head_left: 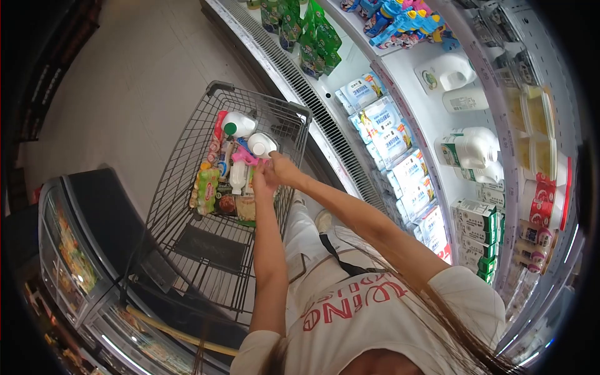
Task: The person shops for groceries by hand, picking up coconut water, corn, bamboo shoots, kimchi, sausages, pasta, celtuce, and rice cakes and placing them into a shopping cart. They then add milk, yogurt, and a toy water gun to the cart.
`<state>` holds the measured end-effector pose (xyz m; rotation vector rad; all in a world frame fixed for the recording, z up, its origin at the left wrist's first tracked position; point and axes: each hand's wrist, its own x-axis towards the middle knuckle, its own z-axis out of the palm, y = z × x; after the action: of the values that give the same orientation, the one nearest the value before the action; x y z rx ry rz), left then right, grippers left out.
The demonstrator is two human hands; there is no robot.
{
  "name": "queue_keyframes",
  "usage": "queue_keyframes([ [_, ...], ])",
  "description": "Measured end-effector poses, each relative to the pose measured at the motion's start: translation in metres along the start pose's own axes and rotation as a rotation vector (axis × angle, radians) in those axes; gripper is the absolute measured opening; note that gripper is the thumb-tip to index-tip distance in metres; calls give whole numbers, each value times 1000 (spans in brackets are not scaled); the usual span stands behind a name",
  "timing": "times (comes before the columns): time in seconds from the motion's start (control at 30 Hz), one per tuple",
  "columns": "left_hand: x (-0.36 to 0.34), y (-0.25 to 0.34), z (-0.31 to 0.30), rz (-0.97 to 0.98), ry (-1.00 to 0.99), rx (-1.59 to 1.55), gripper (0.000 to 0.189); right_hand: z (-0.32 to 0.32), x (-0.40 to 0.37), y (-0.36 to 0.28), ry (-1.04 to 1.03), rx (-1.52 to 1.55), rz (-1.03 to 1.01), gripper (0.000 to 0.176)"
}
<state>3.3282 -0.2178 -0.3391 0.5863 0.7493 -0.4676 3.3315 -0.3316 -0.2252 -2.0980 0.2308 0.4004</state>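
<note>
Both my hands meet over a wire shopping cart (pixel 167 167), close together with bent fingers. My left hand (pixel 265 181) and my right hand (pixel 283 170) are closed at the end of a pink gun-shaped item (pixel 245 157). Just below it is a clear bottle (pixel 238 177) with a pale cap. A white jug (pixel 262 149) lies right beyond my fingers, and a second white jug with a green cap (pixel 230 129) is farther up. Colourful packages (pixel 206 190) fill the cart's left side.
A refrigerated shelf on the right holds white and blue cartons (pixel 381 128), white jugs (pixel 469 150), green pouches (pixel 319 44) and blue gun-shaped items (pixel 400 28). A glass-fronted display case (pixel 75 250) stands at lower left. Tiled floor (pixel 140 69) runs beyond the cart.
</note>
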Motion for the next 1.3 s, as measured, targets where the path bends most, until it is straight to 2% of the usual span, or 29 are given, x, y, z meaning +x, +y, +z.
queue_keyframes([
  [0.03, -1, 1, -2, 5, 31, 73, 43, -10, -17, -1, -7, 77, -105, 43],
  [0.07, -31, 11, 18, 21, 108, 173, 45, -21, -39, -1, 6, 143, -200, 36],
  [0.1, -52, 7, 32, 191, 143, 416, 44, -35, -65, -1, -34, 178, -285, 33],
  [0.13, -77, 1, 51, 331, 138, 482, 38, -70, -102, -22, -166, 197, -154, 34],
  [0.17, -105, -6, 74, 425, 163, 609, 32, -80, -128, -13, -175, 187, -156, 33],
  [0.23, -151, -32, 108, 495, 60, 771, 25, -104, -182, 11, -128, 209, -116, 33],
  [0.3, -174, -76, 125, 348, -117, 818, 23, -126, -238, 29, -49, 264, -65, 33],
  [0.37, -204, -126, 144, 166, -310, 853, 25, -162, -296, 43, 97, 317, 102, 33],
  [0.43, -234, -186, 165, -12, -469, 898, 27, -172, -340, 93, 461, 224, 91, 34],
  [0.5, -252, -246, 177, -205, -645, 904, 29, -211, -389, 114, 830, 322, 312, 34],
  [0.53, -260, -274, 184, -302, -742, 874, 32, -228, -408, 131, 1079, 241, 325, 38],
  [0.57, -275, -299, 199, -379, -786, 866, 36, -249, -431, 146, 1215, 141, 328, 41],
  [0.6, -287, -322, 212, -455, -826, 856, 40, -272, -450, 157, 1321, 48, 374, 44],
  [0.67, -301, -369, 234, -618, -836, 746, 48, -314, -479, 172, 1526, -544, 367, 52],
  [0.7, -307, -391, 243, -660, -827, 685, 51, -334, -486, 174, 1587, -612, 316, 54],
  [0.8, -314, -446, 260, -767, -767, 541, 60, -374, -495, 188, 1473, -808, 486, 57],
  [0.83, -315, -456, 265, -797, -739, 497, 63, -384, -496, 192, 1412, -855, 506, 64],
  [0.93, -317, -472, 272, -800, -738, 461, 70, -399, -496, 191, 1156, -744, 625, 63],
  [1.03, -318, -473, 269, -786, -704, 480, 72, -394, -493, 188, 1318, -831, 516, 63],
  [1.13, -316, -465, 257, -782, -686, 487, 72, -375, -498, 173, 1319, -833, 457, 65],
  [1.17, -314, -463, 253, -793, -687, 477, 72, -366, -499, 177, 1367, -817, 267, 65],
  [1.3, -307, -458, 235, -808, -690, 495, 71, -351, -513, 172, 1199, -494, 155, 56],
])
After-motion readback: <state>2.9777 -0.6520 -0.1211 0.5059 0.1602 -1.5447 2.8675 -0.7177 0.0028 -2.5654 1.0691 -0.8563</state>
